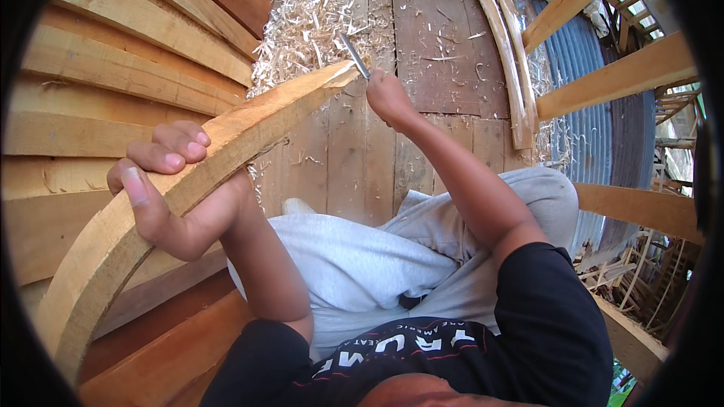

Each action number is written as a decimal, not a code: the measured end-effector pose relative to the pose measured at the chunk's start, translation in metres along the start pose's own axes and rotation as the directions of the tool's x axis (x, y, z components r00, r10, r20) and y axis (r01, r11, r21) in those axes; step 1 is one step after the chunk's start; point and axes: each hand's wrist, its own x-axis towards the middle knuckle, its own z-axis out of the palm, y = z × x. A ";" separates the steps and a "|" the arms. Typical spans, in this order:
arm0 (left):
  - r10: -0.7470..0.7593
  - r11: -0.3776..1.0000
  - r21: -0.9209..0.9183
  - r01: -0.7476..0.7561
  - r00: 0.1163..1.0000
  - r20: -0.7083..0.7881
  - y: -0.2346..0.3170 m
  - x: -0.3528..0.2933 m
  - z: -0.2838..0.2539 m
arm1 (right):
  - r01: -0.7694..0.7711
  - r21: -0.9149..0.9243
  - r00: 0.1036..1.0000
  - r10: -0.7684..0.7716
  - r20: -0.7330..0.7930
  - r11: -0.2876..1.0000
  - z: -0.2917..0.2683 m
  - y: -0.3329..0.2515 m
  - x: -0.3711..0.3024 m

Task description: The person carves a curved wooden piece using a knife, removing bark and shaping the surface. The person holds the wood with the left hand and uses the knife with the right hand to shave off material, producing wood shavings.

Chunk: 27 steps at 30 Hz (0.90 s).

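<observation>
A long squared wooden beam (249, 124) slants across in front of me, from the lower left up to the middle, its edges bent by the lens. My left hand (170, 181) is closed round it, fingers over the top and thumb at the near end. The far end is pale and freshly cut to a splintered taper. Beside that tip, my right hand (388, 98) is closed on a blade tool (354, 56) with a narrow metal blade. The blade crosses the beam's tip; I cannot tell whether they touch. My fist hides its handle.
Wood shavings (302, 30) lie heaped on the plank floor (347, 151) beyond the beam. Stacked boards (128, 68) line the left. Long pale wood strips (501, 45) lie at the right, before wooden rails (618, 75) and corrugated metal sheeting (577, 68). My bent legs (362, 249) are close below.
</observation>
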 end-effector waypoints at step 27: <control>-0.005 1.000 0.015 0.004 1.000 0.011 0.000 0.000 -0.002 | -0.202 0.090 0.964 0.181 0.196 0.975 -0.009 -0.014 -0.001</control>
